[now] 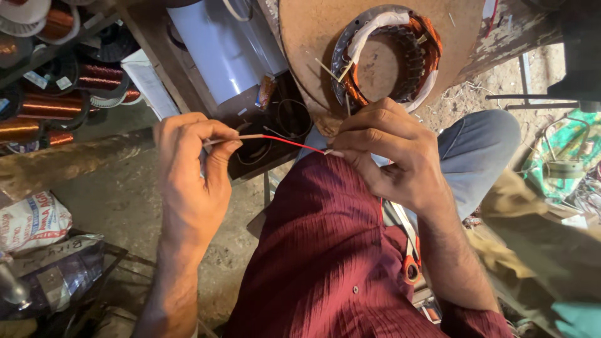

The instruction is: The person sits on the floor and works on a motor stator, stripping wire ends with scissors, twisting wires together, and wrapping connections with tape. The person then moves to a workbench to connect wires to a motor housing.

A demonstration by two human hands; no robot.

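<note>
- Red wire [294,144] runs taut between my two hands.
- My left hand [188,169] pinches its pale end.
- My right hand [391,153] grips the other end, just below the stator [388,56].

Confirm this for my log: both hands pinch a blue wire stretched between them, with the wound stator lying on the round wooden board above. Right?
Not quite: the wire is red, not blue. The head view shows the left hand and right hand pinching it, stator on the round wooden board.
</note>
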